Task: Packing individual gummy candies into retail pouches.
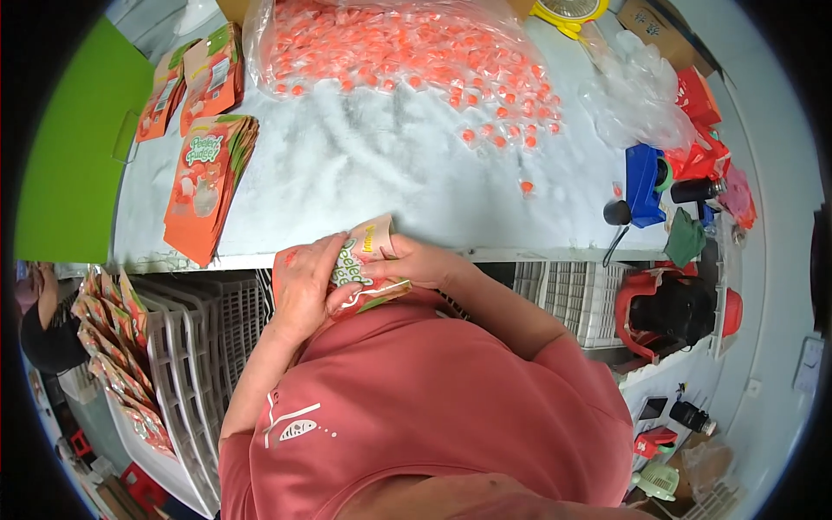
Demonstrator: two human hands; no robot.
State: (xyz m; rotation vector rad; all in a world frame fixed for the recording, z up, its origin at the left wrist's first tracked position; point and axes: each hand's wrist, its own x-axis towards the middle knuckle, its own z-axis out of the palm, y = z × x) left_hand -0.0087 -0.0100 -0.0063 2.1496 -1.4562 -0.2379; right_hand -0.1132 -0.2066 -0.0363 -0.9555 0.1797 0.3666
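At the table's near edge, close to my body, both hands hold a red and cream candy pouch with green lettering. My left hand wraps its left side, thumb across the front. My right hand grips its right side, thumb on the printed face. The pouch is tilted, and the fingers behind it are hidden. A stack of flat orange-red pouches lies to the left on the table, with two more stacks behind. At the far side spreads a big heap of individually wrapped orange-red candies on clear plastic.
One loose candy lies nearer on the white tabletop. On the right are a blue tape dispenser, a black scoop, a dark bottle and clear bags. Filled pouches stand in a white crate at lower left.
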